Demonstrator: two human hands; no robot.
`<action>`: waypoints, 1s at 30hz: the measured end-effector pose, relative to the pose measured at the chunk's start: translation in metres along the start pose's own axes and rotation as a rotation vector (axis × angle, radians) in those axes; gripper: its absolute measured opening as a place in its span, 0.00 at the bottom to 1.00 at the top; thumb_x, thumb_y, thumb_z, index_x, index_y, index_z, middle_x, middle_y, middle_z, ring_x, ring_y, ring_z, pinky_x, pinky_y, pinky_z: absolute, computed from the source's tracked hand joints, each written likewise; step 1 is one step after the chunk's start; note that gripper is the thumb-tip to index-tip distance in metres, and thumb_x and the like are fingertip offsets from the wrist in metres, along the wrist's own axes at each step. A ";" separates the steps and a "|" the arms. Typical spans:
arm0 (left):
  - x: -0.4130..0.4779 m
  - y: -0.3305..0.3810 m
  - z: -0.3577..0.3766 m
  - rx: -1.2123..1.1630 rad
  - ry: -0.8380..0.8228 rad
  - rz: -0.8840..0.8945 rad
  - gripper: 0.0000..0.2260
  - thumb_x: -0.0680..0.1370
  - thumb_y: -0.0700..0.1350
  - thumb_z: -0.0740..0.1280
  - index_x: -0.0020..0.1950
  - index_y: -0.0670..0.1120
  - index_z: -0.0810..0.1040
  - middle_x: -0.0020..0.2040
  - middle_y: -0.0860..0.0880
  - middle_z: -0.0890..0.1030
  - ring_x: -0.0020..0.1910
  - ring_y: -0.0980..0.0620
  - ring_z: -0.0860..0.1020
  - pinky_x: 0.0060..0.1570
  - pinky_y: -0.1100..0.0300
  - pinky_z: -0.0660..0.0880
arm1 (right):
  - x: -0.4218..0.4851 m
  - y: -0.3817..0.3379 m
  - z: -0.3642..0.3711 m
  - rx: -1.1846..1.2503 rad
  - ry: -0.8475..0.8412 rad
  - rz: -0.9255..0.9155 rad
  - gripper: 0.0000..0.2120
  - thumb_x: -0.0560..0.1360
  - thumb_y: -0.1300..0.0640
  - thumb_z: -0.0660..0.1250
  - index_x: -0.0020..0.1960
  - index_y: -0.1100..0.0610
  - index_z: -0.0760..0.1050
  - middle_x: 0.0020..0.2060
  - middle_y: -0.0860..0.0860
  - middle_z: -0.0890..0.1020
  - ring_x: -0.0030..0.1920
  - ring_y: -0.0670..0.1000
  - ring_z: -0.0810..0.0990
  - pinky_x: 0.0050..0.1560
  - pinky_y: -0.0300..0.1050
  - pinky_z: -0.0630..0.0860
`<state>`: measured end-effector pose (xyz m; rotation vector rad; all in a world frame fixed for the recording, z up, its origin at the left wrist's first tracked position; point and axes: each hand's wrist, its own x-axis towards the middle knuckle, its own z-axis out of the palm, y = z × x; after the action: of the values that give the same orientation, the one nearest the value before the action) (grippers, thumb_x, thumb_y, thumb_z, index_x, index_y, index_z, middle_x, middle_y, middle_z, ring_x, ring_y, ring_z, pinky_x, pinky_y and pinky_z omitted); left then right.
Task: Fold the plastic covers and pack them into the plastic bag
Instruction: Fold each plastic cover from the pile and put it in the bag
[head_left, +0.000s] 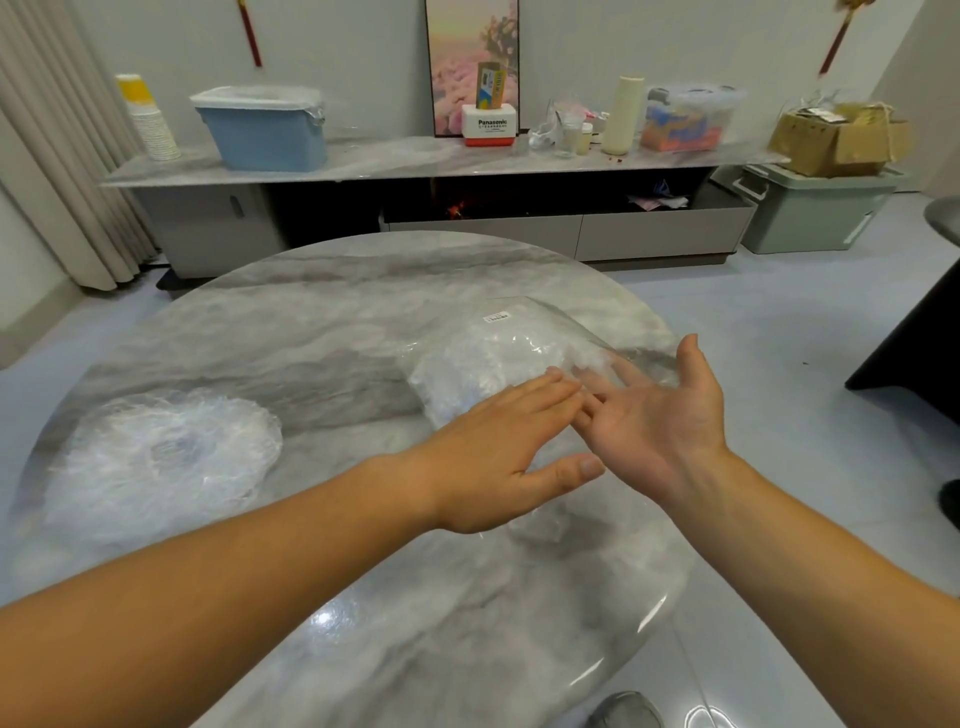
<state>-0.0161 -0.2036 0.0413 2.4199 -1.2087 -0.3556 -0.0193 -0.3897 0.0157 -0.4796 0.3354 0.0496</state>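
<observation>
Head view shows my flat left hand (498, 447) and upturned right hand (660, 415) open at the clear plastic bag (498, 348), the crinkled transparent plastic covers (161, 457) lying leftward, nearer my left.

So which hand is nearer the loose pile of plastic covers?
Left. The left hand lies right of the pile of plastic covers, by the plastic bag; the right hand is farther right, also at the bag.

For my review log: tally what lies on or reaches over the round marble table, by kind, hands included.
Plastic bag, crumpled clear plastic inside: 1
Pile of loose plastic covers: 1 (single covers cannot be counted)
Hands: 2, left hand and right hand
Total: 4
</observation>
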 end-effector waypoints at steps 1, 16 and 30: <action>0.000 0.000 0.000 0.008 0.002 0.001 0.35 0.78 0.67 0.49 0.82 0.54 0.48 0.82 0.59 0.47 0.76 0.69 0.40 0.72 0.71 0.39 | -0.003 0.000 -0.001 -0.001 0.005 -0.004 0.42 0.76 0.29 0.59 0.81 0.53 0.57 0.75 0.66 0.66 0.67 0.72 0.75 0.71 0.65 0.70; 0.000 -0.007 0.007 0.088 0.003 0.001 0.38 0.77 0.72 0.45 0.83 0.54 0.45 0.82 0.59 0.43 0.78 0.65 0.38 0.80 0.56 0.45 | -0.038 0.003 -0.003 -0.233 0.113 -0.140 0.31 0.83 0.37 0.54 0.80 0.53 0.61 0.75 0.63 0.67 0.68 0.64 0.76 0.72 0.59 0.70; -0.017 -0.019 0.014 0.150 -0.055 0.028 0.38 0.80 0.68 0.48 0.82 0.51 0.40 0.80 0.59 0.33 0.75 0.66 0.29 0.79 0.59 0.39 | -0.025 -0.005 0.005 -0.113 0.072 -0.116 0.43 0.80 0.33 0.56 0.80 0.65 0.55 0.77 0.61 0.65 0.75 0.64 0.67 0.76 0.58 0.65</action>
<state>-0.0183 -0.1827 0.0210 2.5316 -1.3361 -0.3366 -0.0405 -0.3912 0.0306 -0.6126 0.3765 -0.0617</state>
